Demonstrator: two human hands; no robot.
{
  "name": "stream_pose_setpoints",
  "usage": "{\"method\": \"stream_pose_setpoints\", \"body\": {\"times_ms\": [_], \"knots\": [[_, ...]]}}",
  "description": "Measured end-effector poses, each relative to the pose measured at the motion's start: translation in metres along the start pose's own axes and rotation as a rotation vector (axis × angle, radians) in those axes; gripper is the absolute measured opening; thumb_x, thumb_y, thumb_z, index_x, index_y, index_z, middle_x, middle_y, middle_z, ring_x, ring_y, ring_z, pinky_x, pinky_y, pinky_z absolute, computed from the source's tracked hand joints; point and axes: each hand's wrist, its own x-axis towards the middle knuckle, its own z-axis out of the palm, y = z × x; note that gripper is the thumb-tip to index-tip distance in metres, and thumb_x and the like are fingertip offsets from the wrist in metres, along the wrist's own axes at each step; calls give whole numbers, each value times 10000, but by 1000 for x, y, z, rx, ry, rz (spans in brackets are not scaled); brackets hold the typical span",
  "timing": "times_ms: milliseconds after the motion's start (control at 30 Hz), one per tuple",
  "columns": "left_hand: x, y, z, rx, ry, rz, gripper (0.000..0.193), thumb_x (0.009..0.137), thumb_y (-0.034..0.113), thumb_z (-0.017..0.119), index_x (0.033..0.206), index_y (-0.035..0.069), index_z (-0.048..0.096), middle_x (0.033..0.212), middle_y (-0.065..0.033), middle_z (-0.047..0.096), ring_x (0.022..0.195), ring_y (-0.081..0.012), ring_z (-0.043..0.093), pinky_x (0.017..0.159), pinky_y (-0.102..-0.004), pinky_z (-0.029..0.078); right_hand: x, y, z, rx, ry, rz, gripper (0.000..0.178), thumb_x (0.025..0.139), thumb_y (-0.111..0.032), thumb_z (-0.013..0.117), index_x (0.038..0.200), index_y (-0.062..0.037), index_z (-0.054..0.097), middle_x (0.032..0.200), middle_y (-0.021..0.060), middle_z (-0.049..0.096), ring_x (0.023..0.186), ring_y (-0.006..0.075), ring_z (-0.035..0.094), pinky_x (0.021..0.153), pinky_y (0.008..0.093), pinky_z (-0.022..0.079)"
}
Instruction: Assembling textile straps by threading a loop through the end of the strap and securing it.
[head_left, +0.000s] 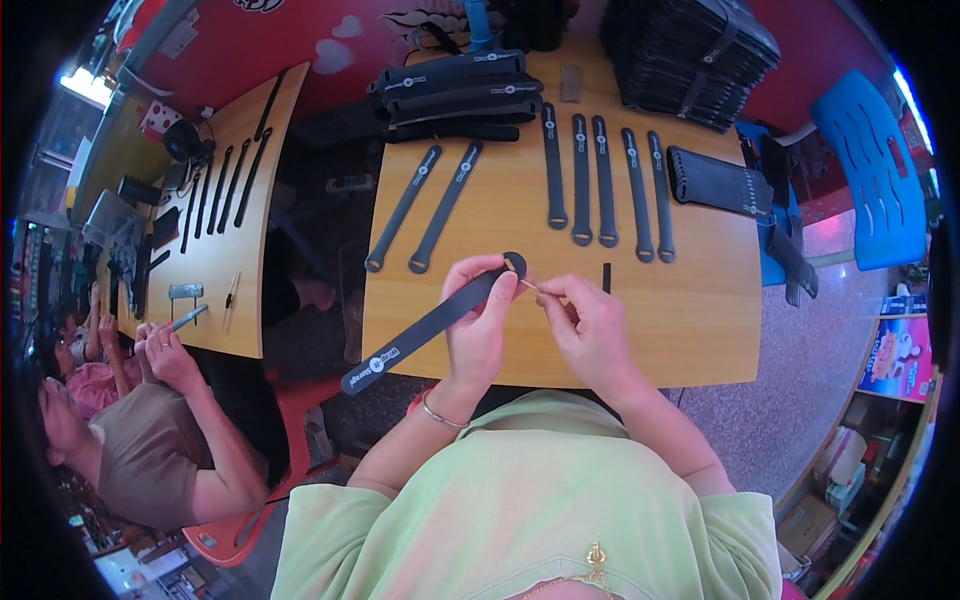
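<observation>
A long dark grey strap with pale lettering slants down to the left, gripped between the thumb and fingers of my left hand. Its rounded, slotted end points up beside the thumb. My right hand pinches a thin pale stick-like tool, whose far tip reaches the strap near the slotted end. Whether the tip goes into the slot I cannot tell. Just beyond my right hand, a short narrow black strip lies on the wooden table.
Two straps lie at the table's left, several more at right. A bundled black strap stack lies by the right edge. Larger stacks stand behind. A blue chair is right; a co-worker sits left at another table.
</observation>
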Motion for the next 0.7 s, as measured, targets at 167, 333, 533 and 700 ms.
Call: {"method": "stream_pose_setpoints", "body": {"times_ms": [167, 333, 533, 700], "knots": [[2, -6, -3, 24, 49, 30, 227, 874, -21, 576, 1070, 25, 472, 1000, -95, 585, 913, -173, 607, 818, -278, 510, 3, -4, -2, -31, -23, 29, 47, 851, -46, 608, 880, -11, 597, 773, 84, 599, 568, 177, 559, 523, 272, 445], [1, -8, -4, 22, 47, 68, 237, 856, -34, 603, 1043, 18, 467, 932, -94, 609, 858, -139, 609, 756, -241, 493, 3, 6, -1, 875, -245, 566, 58, 914, -92, 558, 923, -36, 565, 738, -27, 525, 510, 21, 420, 432, 173, 302], [0, -6, -2, 168, 12, 230, 233, 841, -40, 623, 1009, 18, 473, 919, -81, 608, 814, -110, 601, 710, -222, 487, 4, 2, 4, 750, -199, 497, 77, 919, -96, 557, 948, -25, 554, 741, -21, 505, 523, 21, 420, 448, 184, 312], [-1, -5, -2, 331, -21, 256, 209, 840, -11, 639, 986, 16, 492, 894, -58, 595, 800, -78, 574, 691, -196, 461, 6, 6, 11, 321, -44, 149, 133, 861, -30, 606, 979, -16, 545, 755, 41, 550, 554, 89, 512, 489, 219, 402]]}}
